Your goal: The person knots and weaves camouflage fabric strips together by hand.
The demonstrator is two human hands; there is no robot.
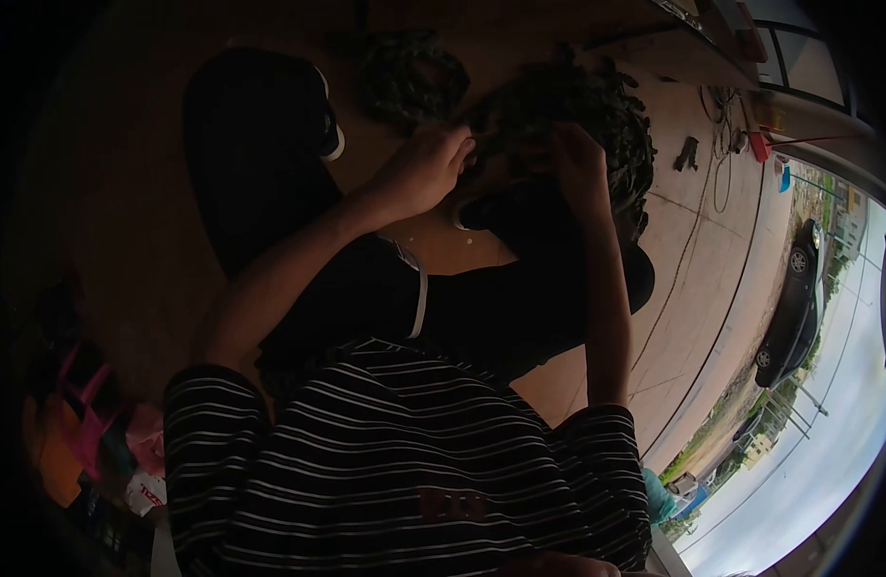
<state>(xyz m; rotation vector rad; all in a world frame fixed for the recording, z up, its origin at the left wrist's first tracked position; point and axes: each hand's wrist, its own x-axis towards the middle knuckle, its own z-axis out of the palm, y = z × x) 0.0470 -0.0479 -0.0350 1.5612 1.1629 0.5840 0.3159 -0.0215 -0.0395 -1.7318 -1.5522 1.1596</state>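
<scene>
My left hand (426,175) is raised over my lap, its fingers curled and pressed together. Anything it pinches is lost in the dark. Opposite it, my right hand (580,171) bends inward at the near edge of a large dark green leafy pile (628,139), which looks like a garland or netting. Its fingers are curled too, and shadow hides what is in them. Dark leafy material lies behind the gap between both hands. A smaller leafy coil (414,82) rests on the floor beyond my left hand.
My dark-trousered legs (481,303) spread across the floor. Bags and pink items (87,413) sit at the lower left. A small dark object (687,154), a looped cable (722,144) and a red-headed tool (759,146) lie right. Outside, a black car (794,303) is parked.
</scene>
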